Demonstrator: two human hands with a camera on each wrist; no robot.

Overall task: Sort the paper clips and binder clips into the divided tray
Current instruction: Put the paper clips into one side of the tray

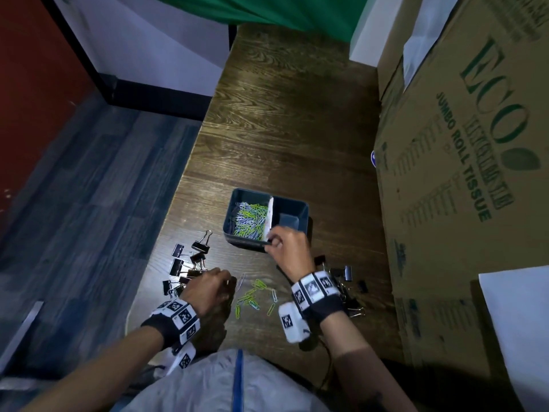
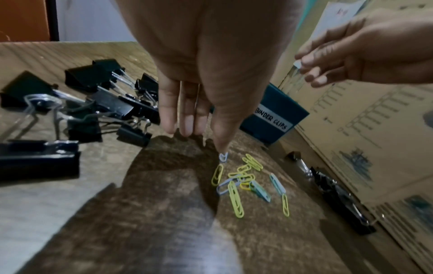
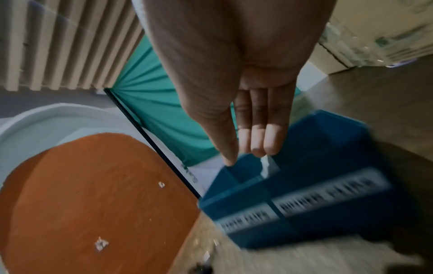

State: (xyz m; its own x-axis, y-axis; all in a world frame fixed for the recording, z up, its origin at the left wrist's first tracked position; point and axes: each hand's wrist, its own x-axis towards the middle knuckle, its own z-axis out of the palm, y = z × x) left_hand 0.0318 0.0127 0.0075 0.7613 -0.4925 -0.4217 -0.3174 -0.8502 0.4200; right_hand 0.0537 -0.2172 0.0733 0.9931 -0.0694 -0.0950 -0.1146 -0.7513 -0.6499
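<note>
The dark blue divided tray (image 1: 292, 201) (image 2: 276, 118) (image 3: 328, 148) stands mid-table. Its left compartment holds several coloured paper clips (image 1: 249, 218); the right one looks bare. My right hand (image 1: 271, 240) (image 2: 304, 64) (image 3: 243, 157) is at the tray's near rim and pinches the near end of the white divider (image 1: 269, 215) (image 3: 267, 165). My left hand (image 1: 230, 282) (image 2: 218, 142) reaches down to the table and pinches a pale blue paper clip (image 2: 223, 157). Loose yellow and blue paper clips (image 1: 255, 295) (image 2: 243, 178) lie just beside it.
Black binder clips lie in a pile left of my left hand (image 1: 190, 263) (image 2: 105, 107), and another pile (image 1: 344, 278) (image 2: 332, 187) sits under my right wrist. A large cardboard box (image 1: 460, 173) (image 2: 374, 129) walls off the right. The table's left edge (image 1: 178, 179) drops to the floor.
</note>
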